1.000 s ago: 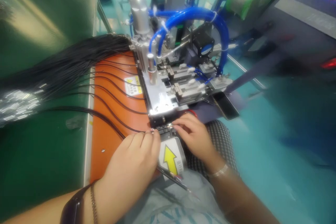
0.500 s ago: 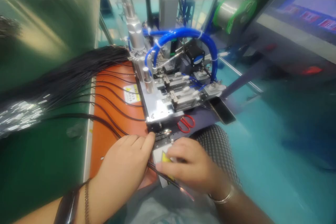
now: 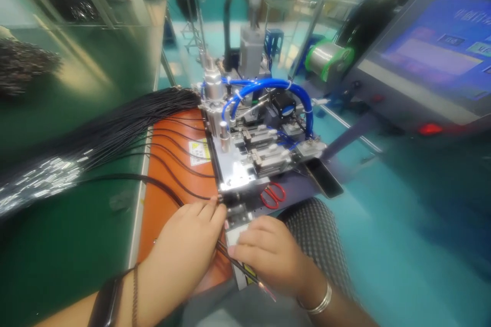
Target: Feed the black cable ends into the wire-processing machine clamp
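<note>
My left hand [image 3: 187,245] is closed around a few black cables [image 3: 240,265] lying over the orange bench. Its fingertips reach the front corner of the metal machine [image 3: 232,176]. Past that hand the cables slope down to the right and finish in stripped, pinkish-copper ends [image 3: 267,290]. My right hand [image 3: 268,253] is beside them, fingers curled and thumb close to the cables, over a white plate with a yellow label [image 3: 251,273]. What lies inside its fingers is hidden. One thin black cable [image 3: 180,184] leads to the machine's edge by my left fingertips.
A large bundle of black cables [image 3: 95,127] covers the left side. Several single cables cross the orange bench [image 3: 164,153] to the machine. Red-handled scissors [image 3: 273,195] and a phone [image 3: 324,178] lie at the machine's right. Beyond are a screen [image 3: 441,46] and a green-rimmed spool [image 3: 330,59].
The view has tilted up, so the scene sits lower. My right fingers have drawn in closer to the white plate. The left hand keeps its grip on the cables.
</note>
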A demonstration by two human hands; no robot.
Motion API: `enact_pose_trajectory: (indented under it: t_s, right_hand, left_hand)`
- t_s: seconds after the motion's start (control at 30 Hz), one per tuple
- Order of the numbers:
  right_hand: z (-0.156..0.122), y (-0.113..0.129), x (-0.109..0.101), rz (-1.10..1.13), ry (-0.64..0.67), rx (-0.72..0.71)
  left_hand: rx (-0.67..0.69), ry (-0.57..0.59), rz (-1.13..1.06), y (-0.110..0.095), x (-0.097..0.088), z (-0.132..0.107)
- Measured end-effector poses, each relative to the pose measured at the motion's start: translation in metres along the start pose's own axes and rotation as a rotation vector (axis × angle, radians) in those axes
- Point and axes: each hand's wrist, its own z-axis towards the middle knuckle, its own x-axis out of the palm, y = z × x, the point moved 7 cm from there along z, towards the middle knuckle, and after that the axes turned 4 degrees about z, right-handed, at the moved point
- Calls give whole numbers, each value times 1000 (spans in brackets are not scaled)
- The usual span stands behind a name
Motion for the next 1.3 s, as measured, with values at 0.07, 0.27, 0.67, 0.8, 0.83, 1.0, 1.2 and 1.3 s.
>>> enact_pose_trajectory:
  t_s: [0.07, 0.27, 0.67, 0.8, 0.83, 1.0, 1.2, 1.3]
  right_hand:
    - [0, -5, 1, 0, 21, 28]
    - [-3, -22, -12, 71, -37, 125]
    - [-6, -37, -10, 184, 92, 289]
    - [-9, -37, -16, 266, 152, 291]
    - [-9, -37, -19, 284, 120, 293]
    - [-9, -32, -20, 397, 4, 271]
    - [-6, -24, -19, 437, 20, 229]
    - [-8, -26, -27, 395, -49, 236]
  left_hand:
    - [-14, -31, 22, 3, -1, 0]
    - [79, -139, 2, -6, -21, -12]
    - [73, -127, 18, -3, -17, -8]
    - [94, -214, 4, -4, -20, -10]
    - [102, -233, -8, -5, -21, -11]
    - [143, -341, -72, -12, -25, -16]
    - [181, -248, -152, -15, -15, -14]
    - [208, -254, -193, -14, -19, -15]
